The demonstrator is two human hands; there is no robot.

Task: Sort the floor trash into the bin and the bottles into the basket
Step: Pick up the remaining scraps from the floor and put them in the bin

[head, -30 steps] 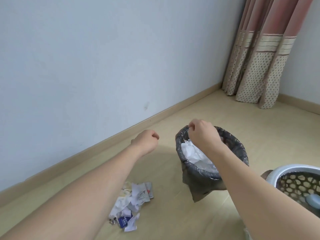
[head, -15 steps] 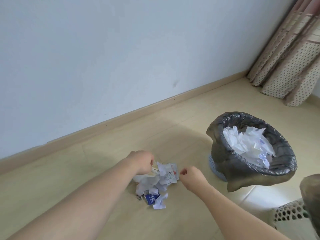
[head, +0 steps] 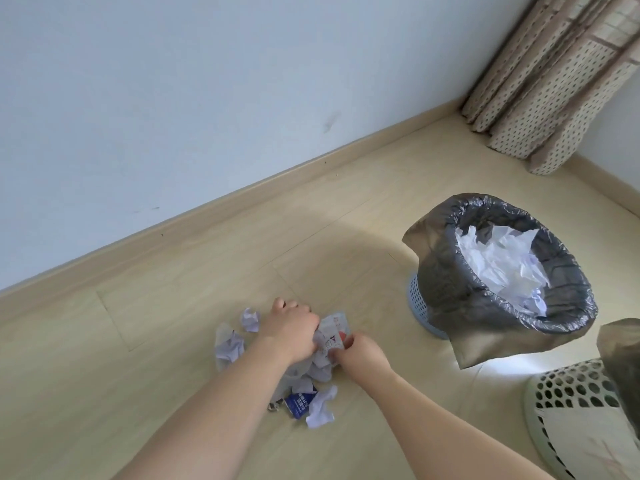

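Head view: crumpled paper scraps [head: 304, 362] are heaped on the wooden floor [head: 145, 341] toward its near edge, and printed pieces on top are gripped by the curled fingers of the left hand [head: 289, 325] and the right hand [head: 358, 351]. To the right, a bin [head: 446, 289] lined with a dark bag is seen holding white paper, with a perforated white basket [head: 568, 386] nearer the floor's near right corner.
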